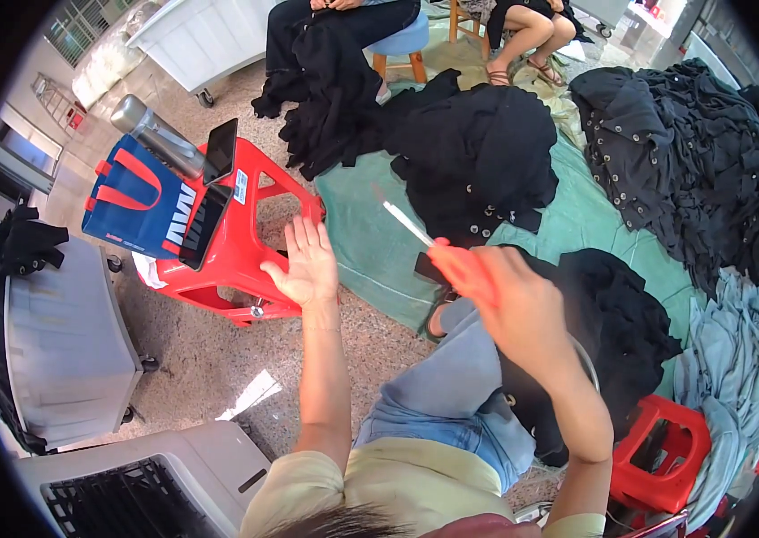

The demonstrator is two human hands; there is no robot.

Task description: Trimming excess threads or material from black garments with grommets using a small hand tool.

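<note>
My left hand is raised beside the red plastic stool, palm up and fingers stretched out, with nothing in it. In my right hand is a pair of orange-handled scissors, blurred by motion. Their thin, pale blades point up and to the left, over the green sheet. A black garment with metal eyelets lies beside my knee, partly behind my right forearm. Farther ahead, a heap of black garments rests on the green ground sheet.
The red stool carries a blue bag, a steel flask and dark flat devices. A large pile of dark garments and grey-blue cloth lie right. Wheeled bins stand left. Two seated people are at the back.
</note>
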